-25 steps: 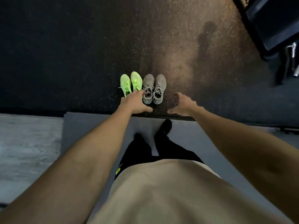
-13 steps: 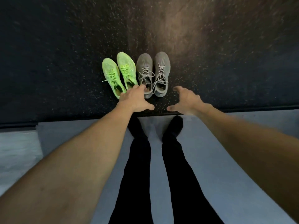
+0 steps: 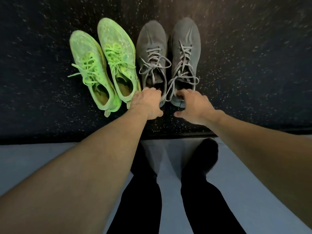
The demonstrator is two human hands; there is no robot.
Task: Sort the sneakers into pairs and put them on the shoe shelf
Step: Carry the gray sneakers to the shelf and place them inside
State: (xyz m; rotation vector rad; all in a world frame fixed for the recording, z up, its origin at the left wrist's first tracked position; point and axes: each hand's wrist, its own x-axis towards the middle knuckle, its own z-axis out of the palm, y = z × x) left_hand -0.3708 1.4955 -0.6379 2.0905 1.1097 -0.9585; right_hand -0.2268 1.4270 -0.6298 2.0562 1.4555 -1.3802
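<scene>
Two pairs stand side by side on the dark speckled floor, toes pointing away from me. The neon green sneakers (image 3: 116,53) are on the left, the grey sneakers (image 3: 152,48) on the right. My left hand (image 3: 146,103) covers the heel of the left grey sneaker, fingers curled over its collar and thumb spread behind the heel. At the heel of the right grey sneaker (image 3: 185,48), my right hand (image 3: 192,107) has its fingertips at the collar and its thumb apart. Both shoes rest flat on the floor. No shoe shelf is in view.
The dark rubber floor (image 3: 42,98) ends at a straight edge just in front of my feet, where a pale grey mat (image 3: 33,157) begins. My legs in black trousers (image 3: 143,200) stand on the mat, close behind the sneakers.
The view has dropped much closer to the shoes. Both hands have moved forward: the left from beside the green pair onto the left grey heel, the right onto the right grey heel.
</scene>
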